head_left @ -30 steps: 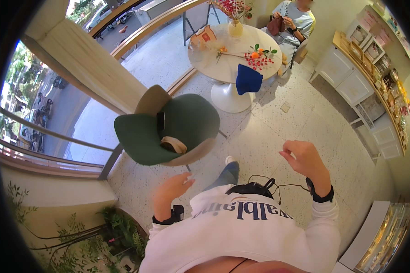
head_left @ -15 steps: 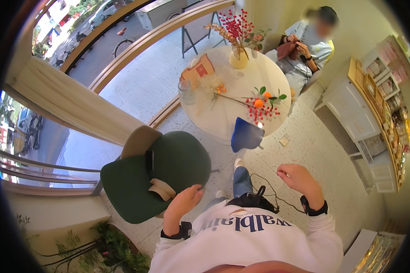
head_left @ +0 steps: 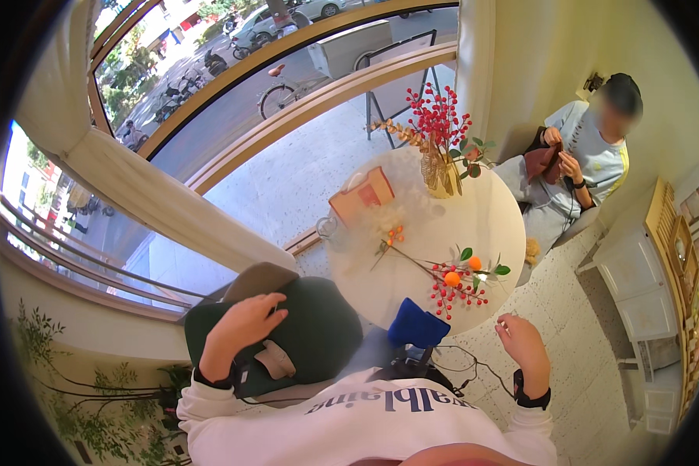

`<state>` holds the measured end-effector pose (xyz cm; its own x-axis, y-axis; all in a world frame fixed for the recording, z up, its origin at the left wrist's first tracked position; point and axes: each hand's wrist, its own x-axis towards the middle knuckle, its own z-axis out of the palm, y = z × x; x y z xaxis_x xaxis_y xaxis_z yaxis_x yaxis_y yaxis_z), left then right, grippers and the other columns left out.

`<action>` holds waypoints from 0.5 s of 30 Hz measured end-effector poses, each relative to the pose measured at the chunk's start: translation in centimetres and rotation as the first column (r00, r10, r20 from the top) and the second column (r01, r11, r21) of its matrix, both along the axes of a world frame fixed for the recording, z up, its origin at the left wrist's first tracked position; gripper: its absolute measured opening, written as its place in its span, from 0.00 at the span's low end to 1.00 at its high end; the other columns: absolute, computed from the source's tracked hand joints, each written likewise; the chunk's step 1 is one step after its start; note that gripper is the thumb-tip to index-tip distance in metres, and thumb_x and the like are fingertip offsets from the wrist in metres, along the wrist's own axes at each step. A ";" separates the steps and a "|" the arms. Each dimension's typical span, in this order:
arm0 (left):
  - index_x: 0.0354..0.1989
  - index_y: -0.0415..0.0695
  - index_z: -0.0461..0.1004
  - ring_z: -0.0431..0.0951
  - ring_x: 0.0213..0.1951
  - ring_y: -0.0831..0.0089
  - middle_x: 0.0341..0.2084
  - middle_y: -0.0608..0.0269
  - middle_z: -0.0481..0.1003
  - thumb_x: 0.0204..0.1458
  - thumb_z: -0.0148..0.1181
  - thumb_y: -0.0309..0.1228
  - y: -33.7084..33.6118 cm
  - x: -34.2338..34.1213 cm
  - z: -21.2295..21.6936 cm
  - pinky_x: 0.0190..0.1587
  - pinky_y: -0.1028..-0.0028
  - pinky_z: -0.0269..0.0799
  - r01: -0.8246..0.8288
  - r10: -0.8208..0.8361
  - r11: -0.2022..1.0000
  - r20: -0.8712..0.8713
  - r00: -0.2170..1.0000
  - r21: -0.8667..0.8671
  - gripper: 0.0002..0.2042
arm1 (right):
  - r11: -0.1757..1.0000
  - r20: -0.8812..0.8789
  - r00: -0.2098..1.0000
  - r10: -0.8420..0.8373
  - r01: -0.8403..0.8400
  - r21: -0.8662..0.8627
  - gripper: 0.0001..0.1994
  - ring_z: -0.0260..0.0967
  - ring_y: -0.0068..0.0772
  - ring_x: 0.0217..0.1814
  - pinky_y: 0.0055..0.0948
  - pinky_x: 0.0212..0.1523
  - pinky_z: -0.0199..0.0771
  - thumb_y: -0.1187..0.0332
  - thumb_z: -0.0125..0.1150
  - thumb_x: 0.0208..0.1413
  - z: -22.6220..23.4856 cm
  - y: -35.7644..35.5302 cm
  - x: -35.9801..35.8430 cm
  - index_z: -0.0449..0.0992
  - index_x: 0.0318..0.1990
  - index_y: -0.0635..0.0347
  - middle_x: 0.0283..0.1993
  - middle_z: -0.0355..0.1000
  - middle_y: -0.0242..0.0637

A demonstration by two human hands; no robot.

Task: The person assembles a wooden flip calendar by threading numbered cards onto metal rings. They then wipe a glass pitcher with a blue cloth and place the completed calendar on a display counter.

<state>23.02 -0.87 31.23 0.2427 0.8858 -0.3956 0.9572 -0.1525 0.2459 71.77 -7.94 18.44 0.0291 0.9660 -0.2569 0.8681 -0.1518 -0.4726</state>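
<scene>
The left hand (head_left: pixel 243 325) lies flat and open on the green chair (head_left: pixel 303 330). The right hand (head_left: pixel 520 339) hangs loosely curled and empty near the round table's (head_left: pixel 474 225) front edge.

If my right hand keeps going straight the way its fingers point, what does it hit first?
Most likely the red berry branch lying at the near edge of the round white table; your right hand points up and left toward it, though depth is unclear.

The left hand (head_left: pixel 241 330) covers part of the dark green chair (head_left: pixel 318 330). The blue cloth (head_left: pixel 418 325) hides the surface (head_left: pixel 474 225) edge at 6 o'clock. Right hand (head_left: pixel 520 342) grip contents: too small to tell.
</scene>
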 end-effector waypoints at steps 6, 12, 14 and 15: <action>0.56 0.44 0.69 0.76 0.46 0.62 0.43 0.56 0.78 0.61 0.50 0.39 7.3 -0.5 -2.2 0.50 0.68 0.69 -0.054 0.018 0.944 -0.116 0.993 -0.325 0.18 | 0.985 -0.075 0.984 -0.160 0.155 -0.070 0.11 0.73 0.47 0.38 0.38 0.40 0.72 0.65 0.56 0.57 -2.9 -1.5 1.4 0.75 0.44 0.61 0.37 0.75 0.47; 0.48 0.43 0.74 0.78 0.43 0.62 0.40 0.54 0.78 0.60 0.52 0.32 18.5 0.6 -4.0 0.46 0.70 0.70 -0.058 0.074 0.995 0.199 0.977 -0.084 0.11 | 0.944 0.033 0.944 -0.328 0.329 -0.030 0.12 0.73 0.45 0.39 0.36 0.39 0.72 0.68 0.57 0.57 -6.7 -1.9 -1.8 0.74 0.47 0.61 0.36 0.75 0.45; 0.42 0.42 0.76 0.77 0.42 0.58 0.37 0.54 0.78 0.59 0.51 0.28 22.3 -0.2 -6.9 0.46 0.66 0.70 0.020 -0.071 0.978 0.246 0.967 0.207 0.09 | 0.951 -0.008 0.951 -0.308 0.308 -0.008 0.11 0.71 0.49 0.41 0.39 0.41 0.71 0.68 0.58 0.56 -7.9 0.5 -4.8 0.73 0.45 0.61 0.38 0.74 0.46; 0.39 0.41 0.76 0.78 0.40 0.57 0.36 0.53 0.78 0.56 0.53 0.24 23.5 0.3 -8.7 0.46 0.65 0.70 0.148 -0.278 0.853 0.195 0.941 0.500 0.07 | 0.955 -0.033 0.954 -0.298 0.298 0.000 0.11 0.71 0.50 0.42 0.40 0.42 0.71 0.68 0.58 0.56 -8.6 1.4 -6.7 0.73 0.44 0.61 0.39 0.73 0.47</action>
<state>23.30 22.66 22.55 0.4802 0.8631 0.1565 0.8029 -0.5043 0.3178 65.04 -6.52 9.88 0.3075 0.9161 -0.2573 0.7683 -0.3985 -0.5008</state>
